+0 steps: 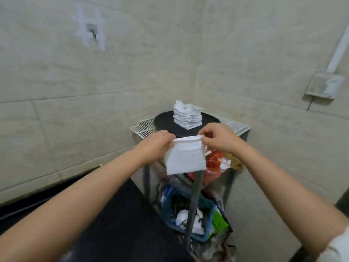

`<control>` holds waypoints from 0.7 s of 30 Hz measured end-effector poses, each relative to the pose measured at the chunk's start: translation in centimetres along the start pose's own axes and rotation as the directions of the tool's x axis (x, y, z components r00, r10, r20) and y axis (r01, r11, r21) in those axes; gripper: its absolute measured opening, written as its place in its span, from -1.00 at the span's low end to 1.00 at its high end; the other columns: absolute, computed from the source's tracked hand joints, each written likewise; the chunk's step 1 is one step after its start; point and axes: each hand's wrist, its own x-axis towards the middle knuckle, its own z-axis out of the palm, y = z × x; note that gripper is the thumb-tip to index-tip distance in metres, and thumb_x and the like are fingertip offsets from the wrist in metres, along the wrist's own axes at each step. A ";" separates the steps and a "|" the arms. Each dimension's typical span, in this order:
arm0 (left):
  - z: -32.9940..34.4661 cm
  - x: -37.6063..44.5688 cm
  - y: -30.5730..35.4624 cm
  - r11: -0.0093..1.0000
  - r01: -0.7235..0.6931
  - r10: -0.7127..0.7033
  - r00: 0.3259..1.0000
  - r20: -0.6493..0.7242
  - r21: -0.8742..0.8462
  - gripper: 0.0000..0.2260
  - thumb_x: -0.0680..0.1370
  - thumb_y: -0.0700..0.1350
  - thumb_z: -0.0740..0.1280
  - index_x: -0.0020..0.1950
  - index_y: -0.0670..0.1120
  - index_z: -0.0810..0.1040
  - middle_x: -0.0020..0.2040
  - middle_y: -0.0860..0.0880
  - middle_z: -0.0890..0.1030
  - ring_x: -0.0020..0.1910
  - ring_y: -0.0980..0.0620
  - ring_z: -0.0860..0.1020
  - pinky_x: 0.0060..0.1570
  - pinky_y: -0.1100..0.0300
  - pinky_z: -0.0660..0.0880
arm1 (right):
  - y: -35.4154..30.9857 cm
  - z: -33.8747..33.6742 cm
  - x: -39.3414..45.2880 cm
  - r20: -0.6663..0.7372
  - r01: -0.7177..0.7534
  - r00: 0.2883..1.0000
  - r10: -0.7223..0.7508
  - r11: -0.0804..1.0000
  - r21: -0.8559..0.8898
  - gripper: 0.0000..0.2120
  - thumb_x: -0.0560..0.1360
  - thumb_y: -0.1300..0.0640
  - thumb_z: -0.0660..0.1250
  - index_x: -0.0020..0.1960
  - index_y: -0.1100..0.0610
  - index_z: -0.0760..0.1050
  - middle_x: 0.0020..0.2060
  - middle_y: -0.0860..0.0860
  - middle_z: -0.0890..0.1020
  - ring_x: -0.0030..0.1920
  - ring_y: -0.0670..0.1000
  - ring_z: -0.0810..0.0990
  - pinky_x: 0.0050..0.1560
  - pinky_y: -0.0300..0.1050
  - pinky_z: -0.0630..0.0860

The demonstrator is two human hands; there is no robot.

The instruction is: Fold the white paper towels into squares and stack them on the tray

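Nearest us, our left hand (157,141) and right hand (217,138) each pinch a top corner of the paper towel (184,157), hanging it free to align the fold. The finished stack (188,115) sits mid-tray (162,121) on the rack (143,127), beyond.

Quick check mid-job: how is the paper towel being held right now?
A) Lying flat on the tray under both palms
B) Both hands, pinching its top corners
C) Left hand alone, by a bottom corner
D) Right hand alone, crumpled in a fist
B: the left hand and right hand each pinch a top corner of the paper towel, which hangs in the air in front of the tray with its stack of folded towels.
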 end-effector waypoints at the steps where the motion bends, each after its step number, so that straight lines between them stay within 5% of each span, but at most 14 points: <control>1: -0.4 2.5 -0.2 1.000 0.016 -0.016 0.999 -0.031 -0.025 -0.78 0.60 -0.19 0.16 0.13 -0.27 0.51 0.09 -0.23 0.54 0.15 -0.15 0.48 0.09 0.10 0.33 | 1.3 -1.0 2.2 -0.002 -0.005 1.000 0.005 1.000 0.017 -0.78 0.45 0.33 0.22 0.01 0.27 0.60 -0.32 0.02 0.54 -0.29 -0.01 0.51 -0.41 -0.30 0.36; 5: -2.2 11.6 -0.5 0.981 0.160 -0.171 0.979 -0.107 -0.107 -0.78 0.58 -0.22 0.20 0.15 -0.29 0.53 0.10 -0.28 0.59 0.11 -0.20 0.53 -0.01 0.13 0.31 | 6.0 -4.2 10.2 -0.014 -0.087 0.996 0.091 0.983 0.163 -0.77 0.46 0.38 0.18 0.03 0.28 0.56 -0.48 -0.02 0.47 -0.67 -0.22 0.47 -0.59 -0.48 0.39; 11: -1.9 23.8 -1.8 0.893 0.390 -0.441 0.857 -0.267 -0.223 -0.80 0.55 -0.26 0.24 0.14 -0.24 0.55 0.05 -0.25 0.63 -0.02 -0.18 0.62 0.01 0.12 0.50 | 12.6 -5.9 22.5 -0.077 -0.041 0.995 0.063 0.964 0.262 -0.72 0.44 0.44 0.07 0.01 0.35 0.52 -0.50 0.06 0.49 -0.71 -0.23 0.47 -0.54 -0.45 0.45; 13: -1.3 27.3 -2.3 0.857 0.453 -0.513 0.797 -0.318 -0.247 -0.79 0.54 -0.28 0.22 0.12 -0.24 0.56 0.03 -0.26 0.64 0.02 -0.17 0.61 0.04 0.11 0.51 | 14.4 -5.8 26.7 -0.100 0.020 0.995 0.015 0.940 0.340 -0.74 0.45 0.44 0.08 -0.03 0.36 0.52 -0.44 0.12 0.55 -0.50 -0.11 0.62 -0.26 -0.25 0.62; 15: -0.8 30.5 -2.8 0.822 0.508 -0.569 0.724 -0.390 -0.256 -0.77 0.53 -0.31 0.20 0.12 -0.25 0.56 0.07 -0.26 0.62 0.10 -0.18 0.56 0.04 0.11 0.45 | 16.1 -5.4 30.8 -0.148 0.132 0.985 -0.090 0.942 0.309 -0.80 0.44 0.43 0.13 -0.12 0.31 0.53 -0.21 0.29 0.63 -0.11 0.19 0.65 0.08 0.03 0.54; 18: 0.6 34.0 -3.7 0.766 0.593 -0.632 0.627 -0.456 -0.248 -0.74 0.53 -0.33 0.16 0.14 -0.25 0.55 0.14 -0.24 0.58 0.15 -0.17 0.51 0.04 0.12 0.40 | 18.4 -4.2 35.1 -0.152 0.276 0.955 -0.255 0.950 0.143 -0.78 0.49 0.38 0.14 0.05 0.37 0.51 0.06 0.31 0.58 0.11 0.22 0.51 0.03 -0.09 0.29; 21: 3.8 35.4 -4.0 0.719 0.658 -0.685 0.618 -0.386 -0.223 -0.70 0.55 -0.32 0.15 0.24 -0.21 0.51 0.25 -0.19 0.53 0.24 -0.13 0.47 0.13 0.17 0.37 | 21.3 -1.3 36.9 -0.075 0.346 0.938 -0.339 0.931 0.118 -0.76 0.51 0.40 0.11 0.11 0.40 0.48 0.10 0.31 0.55 0.15 0.22 0.48 0.00 -0.12 0.24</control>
